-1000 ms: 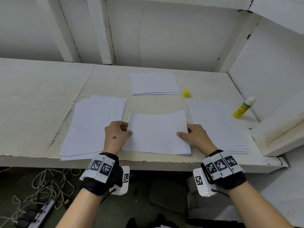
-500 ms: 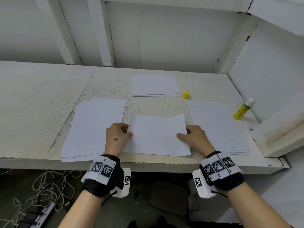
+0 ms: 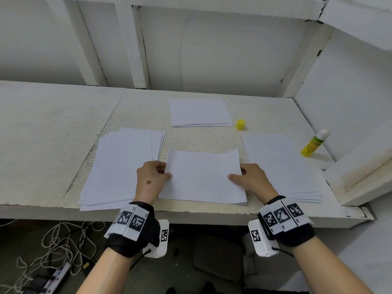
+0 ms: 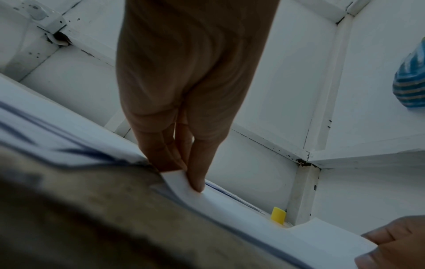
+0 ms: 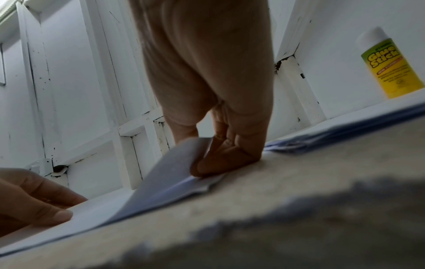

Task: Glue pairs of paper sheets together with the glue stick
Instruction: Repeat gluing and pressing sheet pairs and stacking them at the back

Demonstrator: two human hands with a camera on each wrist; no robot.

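A white paper sheet lies in the middle of the table, near the front edge, with its far edge raised and dipped in the middle. My left hand pinches its left edge, thumb on top. My right hand pinches its right edge the same way, and another sheet shows beneath. The yellow glue stick, its white tip bare, stands at the far right by the wall. Its yellow cap sits apart on the table.
A loose stack of sheets lies to the left, another stack to the right, and a small neat stack at the back. A raised white ledge bounds the right side. Cables and a power strip lie on the floor.
Both hands have stayed on the sides of the middle sheet. Its far edge has bowed and dipped more in the middle.
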